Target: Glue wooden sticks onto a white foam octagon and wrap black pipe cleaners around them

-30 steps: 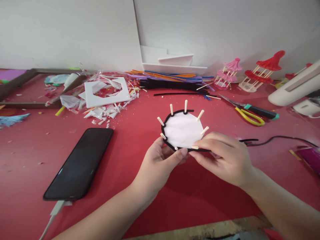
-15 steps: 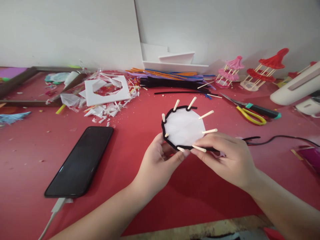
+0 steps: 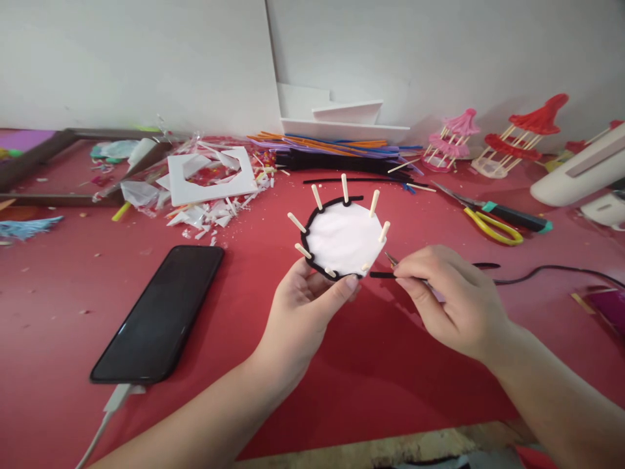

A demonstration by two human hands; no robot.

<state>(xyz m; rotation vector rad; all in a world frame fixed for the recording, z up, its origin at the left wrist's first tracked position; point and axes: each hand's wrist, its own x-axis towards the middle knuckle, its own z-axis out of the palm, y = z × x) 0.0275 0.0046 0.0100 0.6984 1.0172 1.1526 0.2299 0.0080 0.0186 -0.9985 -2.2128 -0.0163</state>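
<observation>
From where I stand, I see the white disc (image 3: 342,238) held up above the middle of the worktop (image 3: 254,426), with eight pale sticks (image 3: 344,187) standing or leaning around its rim. A black fuzzy strand (image 3: 303,236) winds round the stick bases on the left side and along the near rim, one end poking free at the far side.

The left hand (image 3: 303,306) has its fingers closed on the near rim, thumb on top and the others beneath. The right hand (image 3: 449,293), just to the right, has its fingers pinched together on a short black length (image 3: 382,275), whose tip points at the disc. A pointed metal tip (image 3: 391,258) shows just above those fingers; the rest of it is hidden.

Toward the left edge lies a black phone (image 3: 159,312), screen dark, plugged into a white cable (image 3: 111,404). Behind it are a cut-out white board (image 3: 180,190) and a heap of scraps (image 3: 200,218). Along the back edge lie coloured fuzzy stems (image 3: 336,148), then a pink model (image 3: 452,140) and a red model (image 3: 520,140). Yellow-handled scissors (image 3: 493,228) lie in front of the models. At the right edge sits a purple packet (image 3: 608,309); any print on it is too blurred to read.
</observation>
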